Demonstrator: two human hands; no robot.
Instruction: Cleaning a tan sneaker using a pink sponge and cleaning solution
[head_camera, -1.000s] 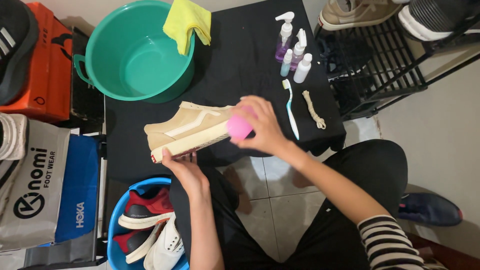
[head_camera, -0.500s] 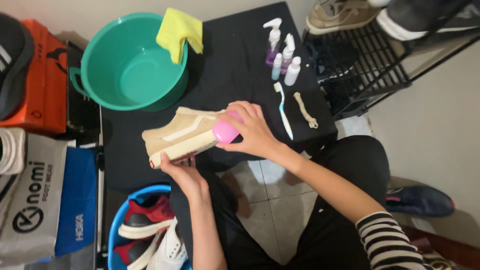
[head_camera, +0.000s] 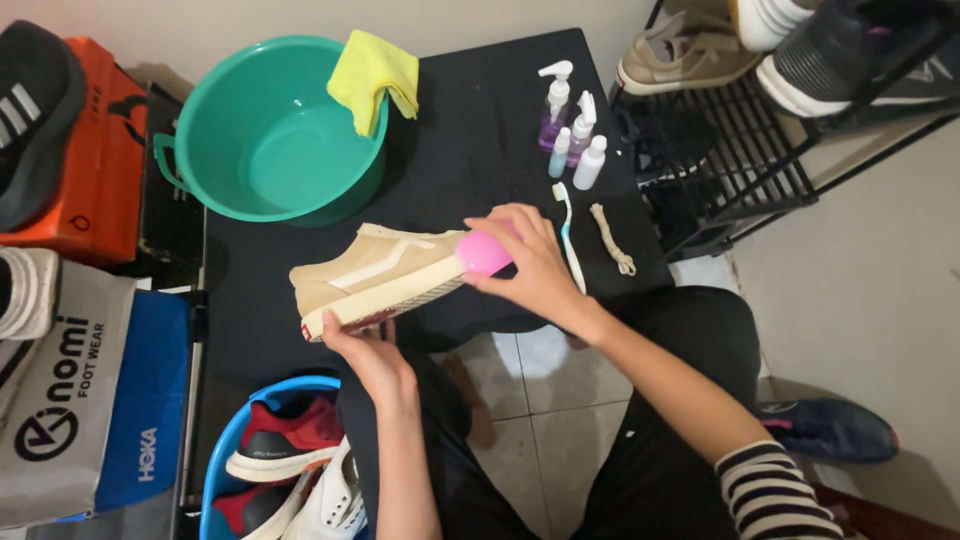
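Here the left hand (head_camera: 365, 352) grips the tan shoe (head_camera: 385, 275) from below, holding it on its side over the black table (head_camera: 480, 120). The right hand (head_camera: 535, 262) is clamped around a pink brush (head_camera: 484, 253), pressed against the shoe's heel end.

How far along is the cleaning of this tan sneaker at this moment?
Done: lace lies off the shoe on the black table, beside a toothbrush and bottles. In hand: left hand holds the tan sneaker at its sole; right hand presses a pink brush against its toe end. Left: yellow cloth hangs unused on the green basin; shoes wait in the blue tub.
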